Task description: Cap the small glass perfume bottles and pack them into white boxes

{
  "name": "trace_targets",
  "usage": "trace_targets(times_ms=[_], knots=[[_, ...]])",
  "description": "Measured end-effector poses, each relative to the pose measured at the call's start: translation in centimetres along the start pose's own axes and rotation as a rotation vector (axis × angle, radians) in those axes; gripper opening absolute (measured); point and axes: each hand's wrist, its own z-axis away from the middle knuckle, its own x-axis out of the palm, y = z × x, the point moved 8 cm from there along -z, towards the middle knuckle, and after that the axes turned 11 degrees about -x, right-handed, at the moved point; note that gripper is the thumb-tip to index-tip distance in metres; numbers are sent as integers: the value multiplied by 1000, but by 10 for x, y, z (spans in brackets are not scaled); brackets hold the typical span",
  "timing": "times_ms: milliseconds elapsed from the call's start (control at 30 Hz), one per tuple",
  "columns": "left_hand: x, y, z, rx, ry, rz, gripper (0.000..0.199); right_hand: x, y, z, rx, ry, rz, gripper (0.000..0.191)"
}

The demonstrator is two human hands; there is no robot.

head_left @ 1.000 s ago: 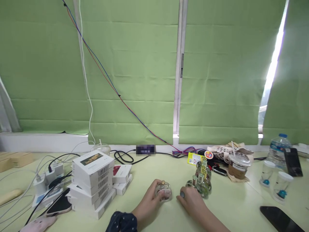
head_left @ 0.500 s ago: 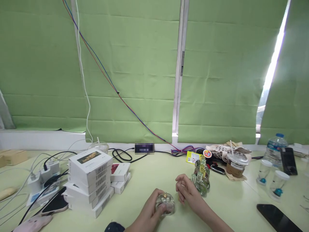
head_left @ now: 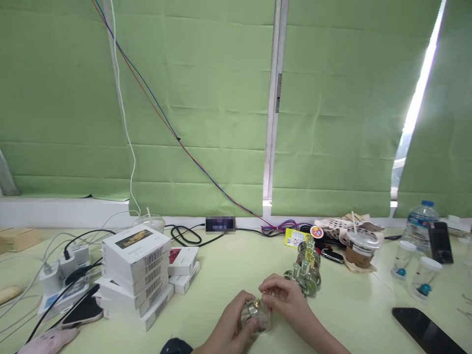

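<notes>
Clear round bottle [head_left: 254,322] is in the left hand [head_left: 238,322], low and near mid-frame, over the near part of the pale table [head_left: 221,280]; gold top [head_left: 257,303] points up; top-to-base axis looks close to upright, slight tilt can't be ruled out; body is squat and rounded, so no strong long axis beyond that one; can't tell if the base touches the table.

Left fingers are wrapped round the body, thumb across the near face, closed to the bottle's width, grip looks firm; right hand [head_left: 285,297] is bent in from the right, fingers curled, thumb and forefinger close together just beside the gold top; can't tell if they pinch anything or touch the bottle.

In the way: right fingers hide part of the bottle's right side, left thumb hides some of the front; the green glass bottles [head_left: 310,273] stand in a cluster just behind the right hand, which covers part of them.

Around: stack of white boxes [head_left: 134,273] to the left, well apart, with smaller boxes [head_left: 184,263] beside it; yellow packet [head_left: 293,238] behind the cluster; lidded cup [head_left: 361,250] with straw further right; two clear vials [head_left: 427,280] with blue bits inside, right of that; black phone [head_left: 426,329] flat at near right; green blinds [head_left: 202,98] at the back.
</notes>
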Motion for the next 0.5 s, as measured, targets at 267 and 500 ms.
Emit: trace_targets(times_ms=[267, 500], knots=[[-6, -9, 3, 21, 102, 67, 51, 17, -9, 5, 6, -76, 86, 19], [-5, 6, 7, 114, 97, -53, 38, 22, -8, 6, -15, -95, 152, 25]])
